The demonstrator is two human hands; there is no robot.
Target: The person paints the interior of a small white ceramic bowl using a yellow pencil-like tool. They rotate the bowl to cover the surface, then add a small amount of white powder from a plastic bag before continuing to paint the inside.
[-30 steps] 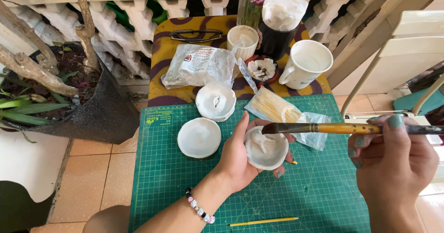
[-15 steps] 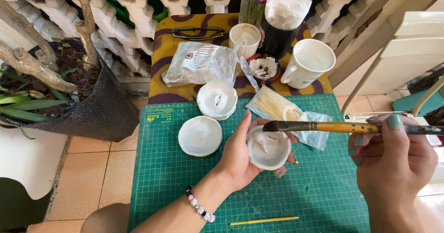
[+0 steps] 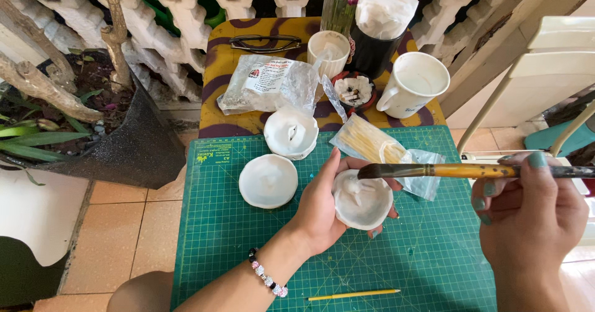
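My left hand (image 3: 322, 210) cups a small white plaster mould (image 3: 361, 202) above the green cutting mat (image 3: 427, 268). A long wooden-handled paintbrush (image 3: 458, 171) lies across my right hand (image 3: 533, 222), which grips it at the right edge of the view. The brush's dark bristle tip rests at the top rim of the mould. A beaded bracelet (image 3: 268, 281) circles my left wrist. Left of the held mould, two more white moulds lie on the mat: a round one (image 3: 268, 180) and one nearer the mat's top edge (image 3: 291, 132).
A clear bag of thin sticks (image 3: 372, 143), a plastic bag of powder (image 3: 266, 86), a white mug (image 3: 414, 84), a paper cup (image 3: 328, 52), a small dish (image 3: 353, 91) and glasses (image 3: 265, 41) sit on the patterned tabletop. A yellow pencil (image 3: 353, 295) lies near the mat's front. A black planter (image 3: 133, 145) stands left.
The brush tip has stayed at the mould's upper rim with only a slight shift. The mould has moved slightly in my left hand. The view has shifted a little.
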